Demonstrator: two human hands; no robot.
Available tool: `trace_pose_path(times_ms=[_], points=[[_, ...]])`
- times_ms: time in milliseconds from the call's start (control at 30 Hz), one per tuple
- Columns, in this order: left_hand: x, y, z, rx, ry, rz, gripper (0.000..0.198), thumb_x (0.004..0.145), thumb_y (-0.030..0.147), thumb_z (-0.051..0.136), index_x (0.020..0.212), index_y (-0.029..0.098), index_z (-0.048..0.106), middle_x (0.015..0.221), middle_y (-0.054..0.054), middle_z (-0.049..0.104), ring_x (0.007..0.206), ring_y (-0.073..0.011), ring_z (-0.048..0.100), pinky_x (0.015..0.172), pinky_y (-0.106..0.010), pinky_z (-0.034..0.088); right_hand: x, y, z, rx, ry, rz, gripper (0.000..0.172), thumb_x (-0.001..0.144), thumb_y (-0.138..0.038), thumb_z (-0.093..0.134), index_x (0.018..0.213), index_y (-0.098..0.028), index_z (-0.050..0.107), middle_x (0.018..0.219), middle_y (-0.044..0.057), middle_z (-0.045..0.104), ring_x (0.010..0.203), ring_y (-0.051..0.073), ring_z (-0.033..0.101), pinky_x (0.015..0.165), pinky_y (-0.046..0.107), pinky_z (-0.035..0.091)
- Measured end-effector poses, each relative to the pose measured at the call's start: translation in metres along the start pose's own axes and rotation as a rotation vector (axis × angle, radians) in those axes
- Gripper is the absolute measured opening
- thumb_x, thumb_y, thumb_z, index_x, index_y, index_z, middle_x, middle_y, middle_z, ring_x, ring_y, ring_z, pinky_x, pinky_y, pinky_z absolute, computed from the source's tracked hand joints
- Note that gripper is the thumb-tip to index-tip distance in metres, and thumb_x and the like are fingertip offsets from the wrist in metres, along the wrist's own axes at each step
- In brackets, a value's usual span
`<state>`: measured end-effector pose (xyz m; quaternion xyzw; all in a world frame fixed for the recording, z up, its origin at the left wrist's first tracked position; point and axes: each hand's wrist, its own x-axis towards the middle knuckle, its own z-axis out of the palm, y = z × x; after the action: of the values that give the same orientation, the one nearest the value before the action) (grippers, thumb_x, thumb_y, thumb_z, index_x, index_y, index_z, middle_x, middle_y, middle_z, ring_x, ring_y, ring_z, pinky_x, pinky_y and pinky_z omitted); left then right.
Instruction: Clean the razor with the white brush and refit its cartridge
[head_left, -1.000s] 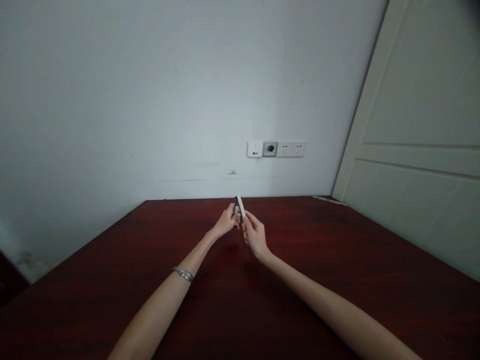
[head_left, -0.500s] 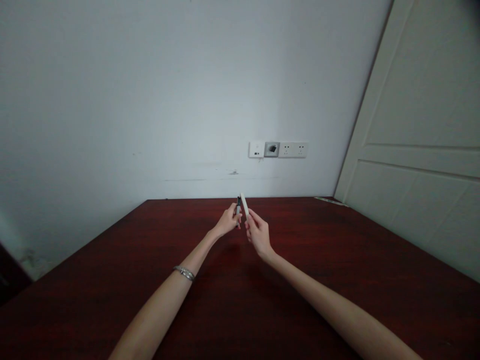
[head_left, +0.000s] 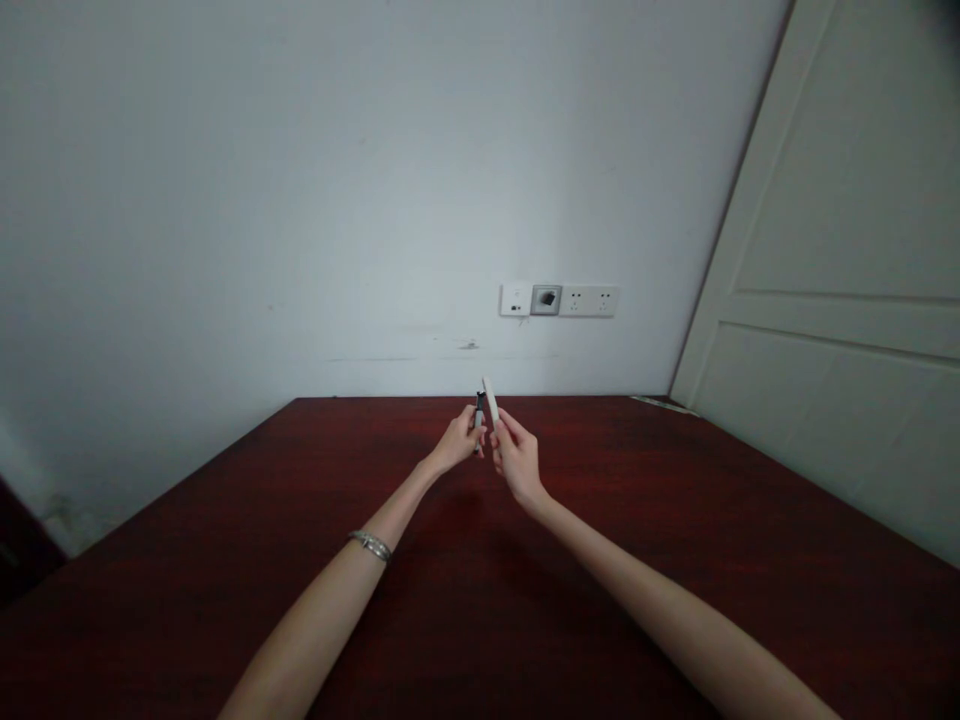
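My left hand (head_left: 456, 442), with a silver bracelet on its forearm, is closed around a small upright tool (head_left: 479, 412) that has a grey handle and a black, notched top. Its exact kind is too small to make out. Close by on the right, my right hand (head_left: 519, 460) pinches a thin white strip-like object (head_left: 490, 396), seen edge-on and leaning left at the top. The two objects are side by side above the table, with a narrow gap between them. Fingers hide the lower ends of both.
A dark red wooden table (head_left: 315, 560) stretches under both arms to a pale wall (head_left: 375, 200). Sockets and switches (head_left: 559, 300) sit on the wall behind the hands. A white panelled door (head_left: 840, 250) stands at the right, with a thin strip (head_left: 664, 405) lying on the table near it.
The white object has risen slightly relative to the grey and black tool. Both hands keep their hold and have barely moved.
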<state>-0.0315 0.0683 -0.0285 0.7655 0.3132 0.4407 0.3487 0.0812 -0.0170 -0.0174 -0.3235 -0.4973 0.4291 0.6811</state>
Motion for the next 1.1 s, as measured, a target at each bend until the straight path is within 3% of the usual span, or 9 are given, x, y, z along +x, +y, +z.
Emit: trace_pose_path(times_ms=[233,467,600,700,833,967,1100], points=[[0.000,0.002,-0.001,0.034,0.030,0.001,0.010,0.078,0.017,0.048,0.084,0.018,0.040,0.061,0.005,0.054,0.048,-0.0089,0.056,0.047,-0.019,0.045,-0.009,0.004,-0.001,-0.024,-0.002,0.050,0.048,0.076,-0.048,0.056,0.111,-0.015,0.058,0.055,-0.007,0.041,0.036,0.003,0.027,0.031,0.018,0.021],[-0.001,0.006,0.000,0.023,0.007,-0.005,0.011,0.080,0.019,0.046,0.088,0.018,0.040,0.060,0.006,0.054,0.045,-0.0095,0.055,0.045,-0.020,0.044,-0.005,-0.002,-0.002,-0.052,-0.021,-0.001,0.045,0.078,-0.048,0.054,0.107,-0.015,0.058,0.055,-0.007,0.041,0.036,0.003,0.027,0.031,0.018,0.023],[0.000,0.009,-0.002,0.051,0.018,-0.006,0.009,0.080,0.018,0.046,0.087,0.018,0.041,0.060,0.005,0.054,0.047,-0.0091,0.056,0.048,-0.020,0.045,-0.013,-0.004,-0.010,-0.088,-0.077,0.015,0.044,0.079,-0.049,0.053,0.107,-0.016,0.057,0.056,-0.007,0.041,0.035,0.003,0.027,0.031,0.018,0.022],[0.001,0.006,-0.008,0.096,0.033,0.013,0.010,0.081,0.017,0.044,0.090,0.018,0.042,0.064,0.003,0.057,0.054,-0.0106,0.060,0.057,-0.023,0.048,-0.005,-0.020,-0.024,-0.127,-0.129,-0.085,0.039,0.081,-0.047,0.051,0.108,-0.019,0.053,0.061,-0.006,0.047,0.036,0.004,0.034,0.033,0.019,0.026],[-0.001,0.002,-0.017,0.290,0.063,0.064,0.012,0.082,0.015,0.044,0.093,0.019,0.044,0.078,-0.002,0.065,0.075,-0.0141,0.064,0.071,-0.026,0.047,0.027,-0.051,-0.048,-0.235,-0.169,-0.231,0.030,0.080,-0.046,0.053,0.096,-0.020,0.051,0.067,-0.003,0.054,0.048,0.008,0.048,0.044,0.021,0.037],[-0.005,0.004,-0.024,0.474,0.017,0.112,0.014,0.084,0.014,0.042,0.096,0.020,0.045,0.091,-0.005,0.065,0.086,-0.0167,0.063,0.077,-0.028,0.045,0.049,-0.063,-0.071,-0.483,-0.049,-0.341,0.029,0.081,-0.048,0.051,0.081,-0.019,0.052,0.063,-0.003,0.051,0.052,0.009,0.043,0.051,0.022,0.036],[-0.008,0.008,-0.025,0.575,-0.034,0.124,0.017,0.084,0.012,0.040,0.099,0.018,0.043,0.092,-0.007,0.063,0.088,-0.0171,0.062,0.077,-0.028,0.045,0.056,-0.060,-0.082,-0.690,-0.032,-0.352,0.046,0.085,-0.056,0.037,0.059,-0.019,0.043,0.054,-0.002,0.043,0.052,0.010,0.040,0.052,0.023,0.032]])
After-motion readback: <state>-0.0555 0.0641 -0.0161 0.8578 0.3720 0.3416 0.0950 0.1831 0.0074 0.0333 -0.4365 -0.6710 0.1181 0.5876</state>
